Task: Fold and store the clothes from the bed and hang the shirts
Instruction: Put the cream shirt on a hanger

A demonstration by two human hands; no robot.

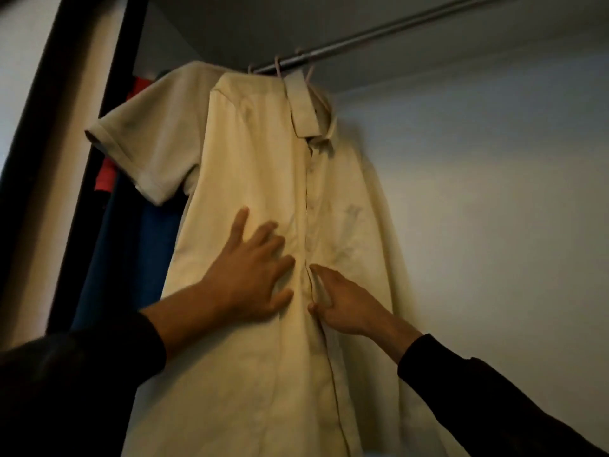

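- The left hand [250, 275] sits at the centre of the frame, palm forward, fingers spread and nearly straight, pointing up and to the right.
- Its forearm is bare and runs down to the lower left of the frame, where a dark sleeve is pushed back from the wrist.
- The right hand [342, 301] lies just right of centre, lower than the left hand, with the index finger stretched toward the upper left and the thumb held below it.
- Its arm, in a dark sleeve, comes in from the lower right corner.
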